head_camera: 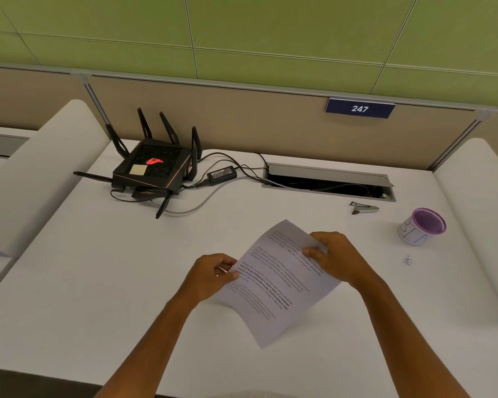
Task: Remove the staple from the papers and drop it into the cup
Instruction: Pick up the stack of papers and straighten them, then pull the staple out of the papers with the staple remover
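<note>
The printed white papers [276, 285] are held up above the desk, tilted and slightly curled. My left hand [210, 275] pinches their left edge. My right hand [335, 258] grips the upper right edge, thumb on the printed face. I cannot make out the staple. The cup [421, 226], white with blue marker writing and a purple rim and inside, stands on the desk at the right, well apart from both hands. A small metal staple remover [364, 208] lies behind it, to the left of the cup.
A black router [153, 168] with several antennas sits at the back left, with a power adapter [222, 174] and cables. An open cable tray [328, 183] is set into the white desk [98, 282]. White side dividers flank the desk. A small paper scrap [407, 260] lies near the cup.
</note>
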